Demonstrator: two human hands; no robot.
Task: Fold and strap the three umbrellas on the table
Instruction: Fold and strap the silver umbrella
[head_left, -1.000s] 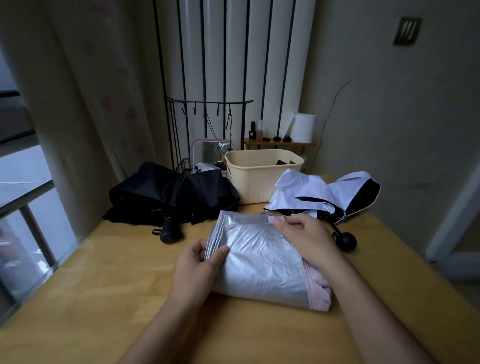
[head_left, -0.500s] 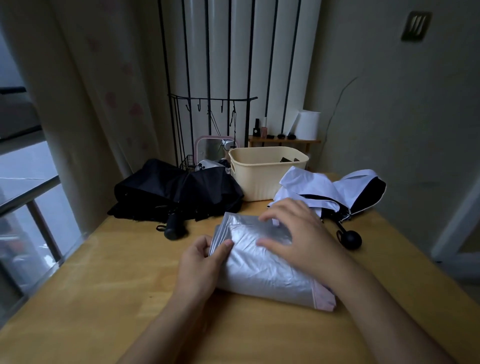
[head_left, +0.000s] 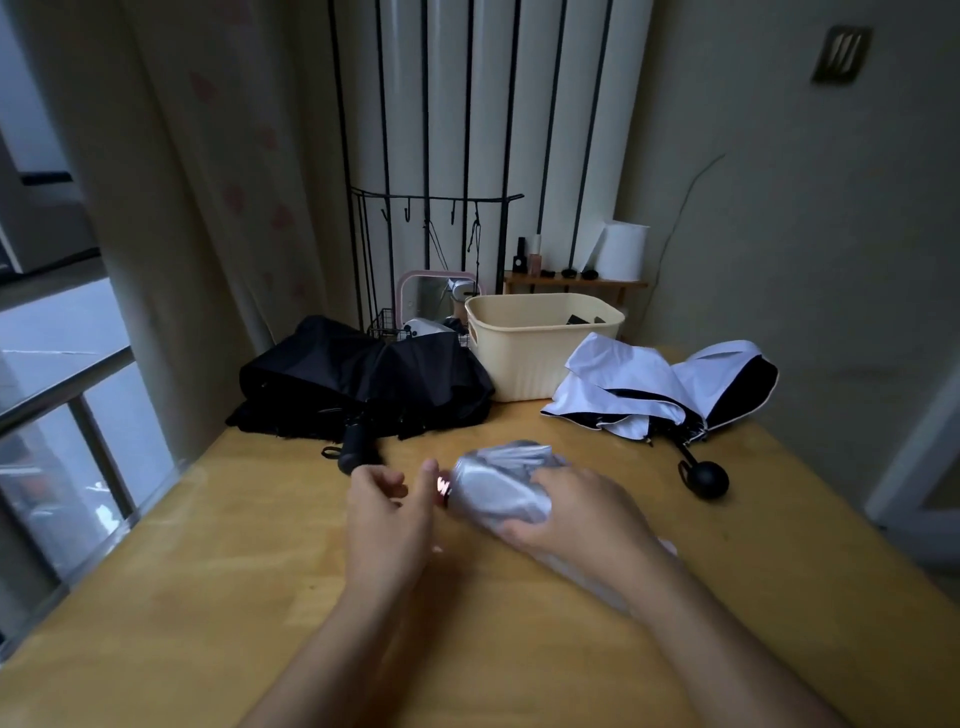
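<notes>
A silver umbrella (head_left: 493, 480) with pink trim lies rolled into a bundle at the middle of the wooden table (head_left: 208, 597). My right hand (head_left: 582, 514) grips the bundle from above, fingers wrapped round it. My left hand (head_left: 387, 512) hovers just left of the bundle's end, fingers loosely spread, thumb tip close to a small pink strap tab; whether it touches is unclear. A black umbrella (head_left: 363, 384) lies crumpled and unfolded at the back left. A white-and-black umbrella (head_left: 649, 389) lies loose at the back right, its round black handle (head_left: 706, 478) pointing toward me.
A cream plastic basket (head_left: 540, 348) stands at the back centre between the two loose umbrellas. Behind it are a pink mirror (head_left: 426, 291), a small wooden shelf (head_left: 576, 285) with bottles and a white roll. A window and curtain line the left edge; a wall runs along the right.
The flat silver canopy has been rolled into a tight bundle. My right hand now wraps round it, and my left hand has let go and sits beside its end.
</notes>
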